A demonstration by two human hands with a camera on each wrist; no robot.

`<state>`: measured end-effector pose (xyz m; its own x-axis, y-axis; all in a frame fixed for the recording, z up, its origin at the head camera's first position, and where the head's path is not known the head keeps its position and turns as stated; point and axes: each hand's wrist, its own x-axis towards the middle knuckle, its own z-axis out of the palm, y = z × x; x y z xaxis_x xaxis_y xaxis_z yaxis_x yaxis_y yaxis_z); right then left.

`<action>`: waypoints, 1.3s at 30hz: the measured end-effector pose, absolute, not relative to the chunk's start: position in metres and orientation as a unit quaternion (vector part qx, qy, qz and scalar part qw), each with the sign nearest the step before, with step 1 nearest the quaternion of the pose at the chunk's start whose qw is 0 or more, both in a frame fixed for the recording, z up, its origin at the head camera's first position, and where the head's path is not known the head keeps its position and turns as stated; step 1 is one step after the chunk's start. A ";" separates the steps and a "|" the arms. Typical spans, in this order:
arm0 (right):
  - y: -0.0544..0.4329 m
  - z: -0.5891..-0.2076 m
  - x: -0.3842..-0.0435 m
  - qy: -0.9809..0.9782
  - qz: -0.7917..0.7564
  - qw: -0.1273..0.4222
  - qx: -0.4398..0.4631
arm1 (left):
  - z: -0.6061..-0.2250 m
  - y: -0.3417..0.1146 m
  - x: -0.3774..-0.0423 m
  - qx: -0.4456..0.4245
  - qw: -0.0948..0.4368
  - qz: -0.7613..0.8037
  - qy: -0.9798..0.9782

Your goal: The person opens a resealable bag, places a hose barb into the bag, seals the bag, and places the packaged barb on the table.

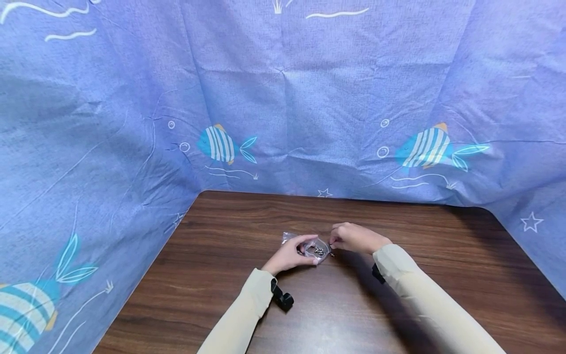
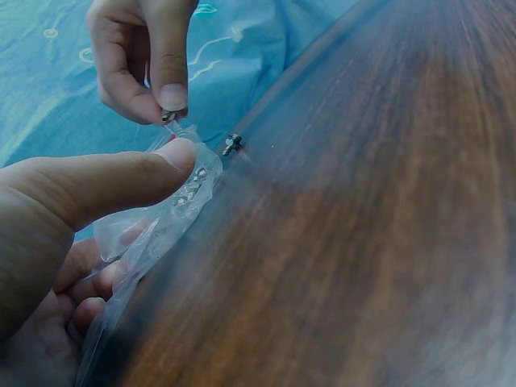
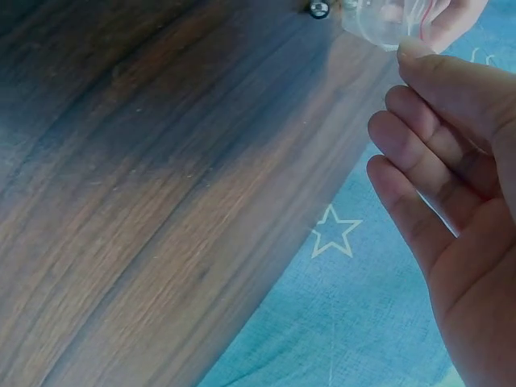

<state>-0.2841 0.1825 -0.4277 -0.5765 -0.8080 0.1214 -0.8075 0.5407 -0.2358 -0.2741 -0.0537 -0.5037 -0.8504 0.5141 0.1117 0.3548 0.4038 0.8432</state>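
Note:
A clear plastic zip bag [image 1: 326, 244] lies low over the table, and my left hand [image 1: 289, 255] grips it between thumb and fingers. Several small shiny metal pieces, screw-like, [image 2: 192, 187] show through the film. At the bag's mouth my right hand [image 1: 355, 238] pinches a small metal piece [image 2: 168, 116] between thumb and fingertip. Another dark metal piece [image 2: 232, 144] rests on the tabletop just outside the bag; the right wrist view shows a round end of it [image 3: 319, 9]. The exact kind of these pieces is too small to tell.
The brown wood-grain table [image 1: 212, 280] spreads around both hands. A blue fish-patterned cloth [image 1: 283, 108] hangs behind it and along its sides. Black straps with a camera [image 1: 284, 300] sit at the wrists.

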 end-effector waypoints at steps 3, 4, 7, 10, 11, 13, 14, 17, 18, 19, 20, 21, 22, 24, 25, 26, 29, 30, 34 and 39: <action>0.179 -0.426 -0.284 0.877 -0.138 -0.002 -0.459 | -0.504 -0.054 -0.273 0.262 0.080 0.478 0.834; 0.178 -0.426 -0.284 0.878 -0.139 -0.004 -0.458 | -0.503 -0.054 -0.273 0.263 0.079 0.478 0.834; 0.174 -0.426 -0.284 0.877 -0.140 -0.002 -0.460 | -0.503 -0.054 -0.272 0.264 0.078 0.479 0.833; 0.170 -0.427 -0.284 0.877 -0.138 0.002 -0.460 | -0.503 -0.054 -0.272 0.264 0.079 0.481 0.832; 0.169 -0.427 -0.284 0.876 -0.139 0.004 -0.461 | -0.503 -0.054 -0.272 0.264 0.080 0.481 0.832; 0.167 -0.428 -0.285 0.877 -0.140 0.005 -0.460 | -0.504 -0.055 -0.272 0.264 0.082 0.481 0.832; 0.166 -0.428 -0.285 0.877 -0.140 0.006 -0.459 | -0.504 -0.055 -0.272 0.264 0.083 0.482 0.832; 0.164 -0.430 -0.286 0.879 -0.139 0.009 -0.456 | -0.504 -0.054 -0.272 0.262 0.085 0.480 0.833; 0.163 -0.430 -0.286 0.879 -0.140 0.010 -0.456 | -0.504 -0.054 -0.273 0.261 0.085 0.480 0.833; 0.162 -0.430 -0.285 0.879 -0.139 0.012 -0.455 | -0.504 -0.054 -0.273 0.261 0.085 0.480 0.833; 0.161 -0.430 -0.285 0.879 -0.139 0.011 -0.456 | -0.504 -0.054 -0.273 0.260 0.085 0.481 0.833; 0.160 -0.429 -0.284 0.879 -0.139 0.010 -0.457 | -0.504 -0.054 -0.273 0.260 0.085 0.483 0.832; 0.159 -0.429 -0.284 0.877 -0.140 0.009 -0.459 | -0.504 -0.054 -0.273 0.260 0.085 0.485 0.831; 0.158 -0.429 -0.284 0.876 -0.140 0.008 -0.462 | -0.505 -0.054 -0.274 0.260 0.084 0.489 0.828; 0.158 -0.430 -0.284 0.876 -0.140 0.007 -0.462 | -0.505 -0.054 -0.274 0.260 0.084 0.491 0.827; 0.158 -0.430 -0.284 0.876 -0.140 0.006 -0.462 | -0.505 -0.054 -0.274 0.260 0.084 0.491 0.827; 0.158 -0.431 -0.285 0.877 -0.138 0.004 -0.461 | -0.505 -0.054 -0.273 0.259 0.085 0.484 0.831; 0.158 -0.432 -0.285 0.876 -0.137 0.004 -0.462 | -0.505 -0.054 -0.273 0.259 0.085 0.482 0.833; 0.161 -0.431 -0.285 0.875 -0.138 0.001 -0.463 | -0.503 -0.054 -0.273 0.260 0.084 0.477 0.835; 0.166 -0.433 -0.284 0.884 -0.142 0.004 -0.445 | -0.504 -0.054 -0.273 0.263 0.080 0.478 0.834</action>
